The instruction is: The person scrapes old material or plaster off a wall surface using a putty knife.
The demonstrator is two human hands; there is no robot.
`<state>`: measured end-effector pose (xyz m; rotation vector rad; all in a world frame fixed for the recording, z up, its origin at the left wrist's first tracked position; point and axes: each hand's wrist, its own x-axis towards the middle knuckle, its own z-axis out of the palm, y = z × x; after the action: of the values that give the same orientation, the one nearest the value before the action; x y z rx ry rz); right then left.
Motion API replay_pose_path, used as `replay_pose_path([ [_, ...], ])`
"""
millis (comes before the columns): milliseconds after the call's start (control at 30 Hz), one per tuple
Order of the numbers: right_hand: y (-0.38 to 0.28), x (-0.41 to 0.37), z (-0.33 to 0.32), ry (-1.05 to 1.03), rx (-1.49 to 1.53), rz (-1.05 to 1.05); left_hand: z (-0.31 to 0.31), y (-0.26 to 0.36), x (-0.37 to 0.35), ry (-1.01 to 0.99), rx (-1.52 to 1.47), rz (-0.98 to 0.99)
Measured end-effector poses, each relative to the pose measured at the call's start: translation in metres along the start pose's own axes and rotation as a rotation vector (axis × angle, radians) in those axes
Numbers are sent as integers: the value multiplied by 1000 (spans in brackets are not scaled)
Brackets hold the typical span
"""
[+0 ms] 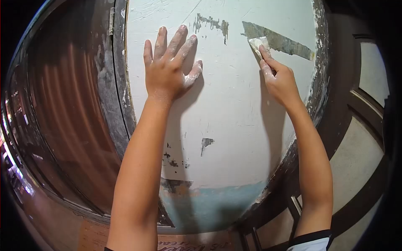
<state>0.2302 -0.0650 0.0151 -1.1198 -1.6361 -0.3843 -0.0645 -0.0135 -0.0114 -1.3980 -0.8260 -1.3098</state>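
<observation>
My left hand (169, 69) lies against a white-painted panel (226, 104), fingers spread and dusted with white powder. Higher up on the right, my right hand (278, 77) grips a scraper (258, 45), with the index finger laid along its whitish blade. The blade's edge touches the panel at the left end of a bare grey strip (280, 39), where the paint is gone. Most of the scraper's handle is hidden in my palm. Between the hands, near the top, is a ragged grey patch (211, 25). White dust also covers the fingertips of my right hand.
A worn dark frame (121, 75) with a hinge (111, 21) borders the panel on the left; chipped dark wood (320, 62) edges it on the right. Lower down are a small bare patch (206, 144) and a blue-green band (226, 201). Printed cardboard (96, 236) lies below.
</observation>
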Motion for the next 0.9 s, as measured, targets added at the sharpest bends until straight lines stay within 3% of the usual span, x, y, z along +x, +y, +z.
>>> replay_pose_path([
  [33,-4,0,-2,-65,-28,86,0,0,0,4,-7,7],
  [233,-6,-3,8,53,-6,-18,0,1,-1,-3,9,-3],
  [300,-17,-3,4,-36,-43,121,0,2,0,0,2,-2],
  [333,-5,2,14,51,10,3,0,1,0,4,6,3],
  [433,-11,1,15,40,15,56,0,1,0,3,0,4],
  [500,-3,3,21,108,44,-21,-1,2,0,4,-1,-2],
  [567,-14,5,13,2,8,74,0,1,0,8,-2,2],
  [900,-12,16,20,106,8,-39,1,1,-1,10,-14,0],
])
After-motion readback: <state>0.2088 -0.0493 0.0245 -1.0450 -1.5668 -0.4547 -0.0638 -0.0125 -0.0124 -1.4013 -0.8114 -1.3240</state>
